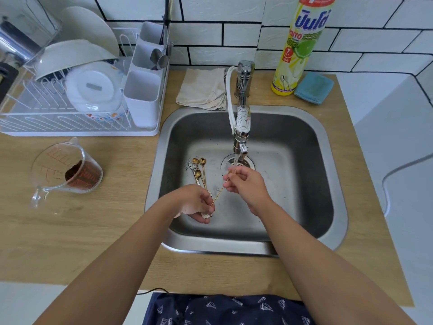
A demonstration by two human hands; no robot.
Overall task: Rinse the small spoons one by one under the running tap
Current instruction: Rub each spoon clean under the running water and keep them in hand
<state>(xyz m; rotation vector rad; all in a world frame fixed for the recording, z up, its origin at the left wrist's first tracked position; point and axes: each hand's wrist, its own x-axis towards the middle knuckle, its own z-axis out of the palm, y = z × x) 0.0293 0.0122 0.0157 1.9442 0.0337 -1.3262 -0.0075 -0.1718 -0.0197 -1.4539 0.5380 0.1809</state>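
Pinching one gold spoon [219, 193], right hand [246, 186] fingers grip its bowl under the tap [241, 137]; left hand [195, 204] fingers grip its handle.

Spoon [219, 195] bowl hidden behind right hand [246, 187], bottle [302, 45] top cut off

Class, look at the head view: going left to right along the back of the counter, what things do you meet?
Dish rack → white cutlery holder → folded beige cloth → tap → yellow dish soap bottle → blue sponge.
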